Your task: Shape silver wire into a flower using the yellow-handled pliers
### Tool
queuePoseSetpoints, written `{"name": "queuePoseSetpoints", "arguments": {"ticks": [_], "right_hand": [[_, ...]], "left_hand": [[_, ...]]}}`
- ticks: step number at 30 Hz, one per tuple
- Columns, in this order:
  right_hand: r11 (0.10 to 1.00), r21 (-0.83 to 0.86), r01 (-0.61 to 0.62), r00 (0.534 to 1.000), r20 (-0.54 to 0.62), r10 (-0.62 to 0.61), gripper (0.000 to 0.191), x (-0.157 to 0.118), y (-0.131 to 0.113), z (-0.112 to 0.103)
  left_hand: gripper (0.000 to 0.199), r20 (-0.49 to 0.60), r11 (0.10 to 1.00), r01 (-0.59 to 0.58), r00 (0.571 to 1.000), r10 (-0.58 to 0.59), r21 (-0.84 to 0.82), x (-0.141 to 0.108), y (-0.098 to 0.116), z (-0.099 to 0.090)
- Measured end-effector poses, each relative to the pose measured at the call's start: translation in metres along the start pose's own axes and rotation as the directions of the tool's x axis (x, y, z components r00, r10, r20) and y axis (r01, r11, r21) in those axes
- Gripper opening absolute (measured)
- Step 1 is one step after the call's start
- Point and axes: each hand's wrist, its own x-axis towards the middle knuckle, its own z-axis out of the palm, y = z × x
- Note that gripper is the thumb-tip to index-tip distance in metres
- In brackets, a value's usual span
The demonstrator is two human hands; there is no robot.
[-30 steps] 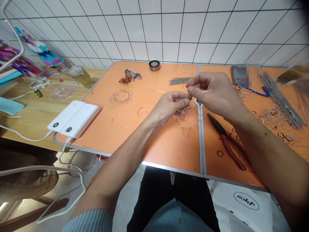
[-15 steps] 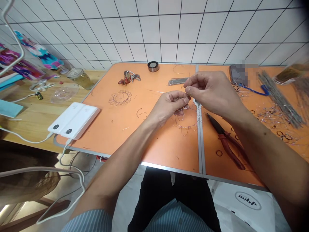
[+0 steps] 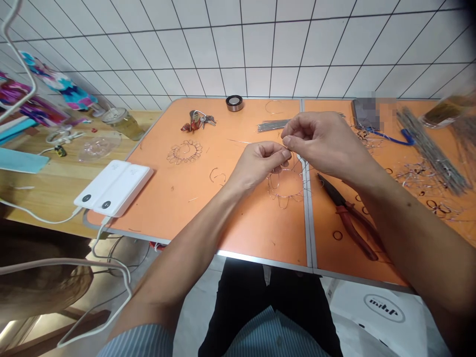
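A thin wire ring with looped petals point(image 3: 285, 197) hangs just over the orange table, its upper edge pinched in my left hand point(image 3: 262, 161). My right hand point(image 3: 316, 141) is closed at the fingertips, right beside the left thumb, at the same edge of the wire; what exactly it pinches is too small to make out. Another looped wire ring point(image 3: 185, 152) lies flat to the left. Behind my hands is a bundle of straight wires point(image 3: 273, 125), partly covered by the right hand. Red-handled pliers point(image 3: 349, 215) lie below my right forearm.
White power banks point(image 3: 113, 188) with cables sit at the table's left edge. Keys point(image 3: 199, 120) and a tape roll point(image 3: 234, 103) lie toward the tiled wall. At right are a wire bundle point(image 3: 433, 148), wire scraps point(image 3: 418, 178), a phone point(image 3: 366, 114) and a cup point(image 3: 446, 111).
My fingertips have drawn slightly closer together at the ring's upper edge. The right hand's fingers have curled a little lower. The view has shifted slightly.
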Motion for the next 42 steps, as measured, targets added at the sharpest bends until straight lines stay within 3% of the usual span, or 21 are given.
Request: {"name": "queuePoseSetpoints", "arguments": {"ticks": [5,16,19,23,27,29,32,34,38,42], "right_hand": [[1.0,0.003,-0.004,1.0,0.004,0.004,0.01,0.0,-0.001,0.002],[1.0,-0.006,-0.004,1.0,-0.003,0.004,0.017,0.001,0.002,0.003],[0.999,-0.041,-0.005,0.999,-0.037,0.004,0.02,-0.004,-0.005,-0.007],[0.985,-0.156,-0.068,0.996,-0.062,0.059,0.021,-0.023,-0.009,-0.039],[0.893,-0.417,-0.168,0.981,0.015,0.191,0.026,-0.064,0.019,-0.077],[0.814,-0.539,-0.218,0.945,0.092,0.314,0.034,-0.091,0.042,-0.09],[0.698,-0.673,-0.246,0.888,0.133,0.44,0.056,-0.129,0.078,-0.098],[0.642,-0.73,-0.236,0.891,0.102,0.443,0.063,-0.144,0.097,-0.097],[0.598,-0.784,-0.168,0.879,0.155,0.451,0.065,-0.151,0.119,-0.09],[0.632,-0.742,-0.223,0.886,0.117,0.45,0.061,-0.149,0.132,-0.089]], "left_hand": [[0.042,0.003,1.0,-0.023,1.0,0.023,-0.022,0.0,-0.001,-0.001],[0.043,-0.064,0.999,-0.026,0.998,0.024,-0.034,0.002,-0.006,-0.004],[0.036,-0.106,0.999,-0.019,0.994,0.015,-0.031,0.003,-0.008,-0.007],[0.03,-0.155,1.0,-0.007,0.988,0.003,-0.023,0.004,-0.007,-0.007],[0.022,-0.221,0.999,-0.027,0.975,0.021,-0.026,0.003,-0.003,-0.007],[0.018,-0.239,0.999,-0.034,0.971,0.024,-0.036,0.003,-0.001,-0.008],[0.016,-0.248,0.998,-0.046,0.968,0.033,-0.045,0.002,0.001,-0.008],[0.017,-0.248,0.998,-0.054,0.968,0.041,-0.044,0.002,0.002,-0.007],[0.021,-0.251,0.997,-0.061,0.967,0.047,-0.049,0.002,0.003,-0.006],[0.029,-0.239,0.996,-0.063,0.97,0.048,-0.058,0.003,0.003,-0.007]]}}
